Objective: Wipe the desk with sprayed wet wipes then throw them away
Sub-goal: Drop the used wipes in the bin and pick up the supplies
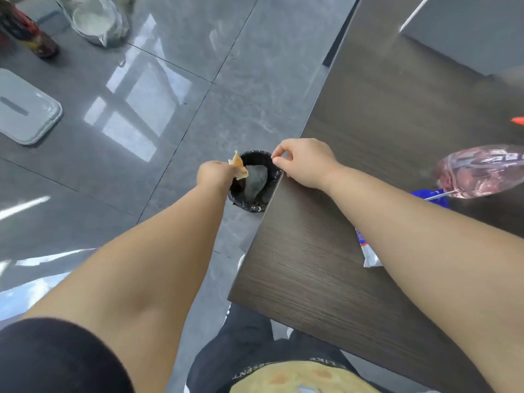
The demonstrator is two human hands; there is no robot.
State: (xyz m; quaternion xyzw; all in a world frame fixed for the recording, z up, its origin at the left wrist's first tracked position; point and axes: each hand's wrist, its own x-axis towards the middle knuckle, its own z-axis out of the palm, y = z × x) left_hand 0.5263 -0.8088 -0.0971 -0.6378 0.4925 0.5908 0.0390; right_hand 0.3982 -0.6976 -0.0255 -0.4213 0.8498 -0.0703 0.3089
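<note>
My left hand (216, 175) is stretched out over a small black-lined waste bin (255, 204) on the floor and pinches a crumpled, yellow-stained wipe (239, 167) above its opening. A pale wad (256, 182) lies inside the bin. My right hand (306, 163) rests on the corner of the dark wood desk (326, 265), fingers curled with thumb and forefinger pinched together; I see nothing in it. A white and blue wipes packet (368, 251) lies on the desk, partly under my right forearm.
A pink plastic-wrapped bundle (479, 171) and a blue item (431, 195) sit at the desk's right. On the grey tiled floor stand a dark bottle (28, 32), a clear-bagged container (99, 21) and a grey lid (25, 109).
</note>
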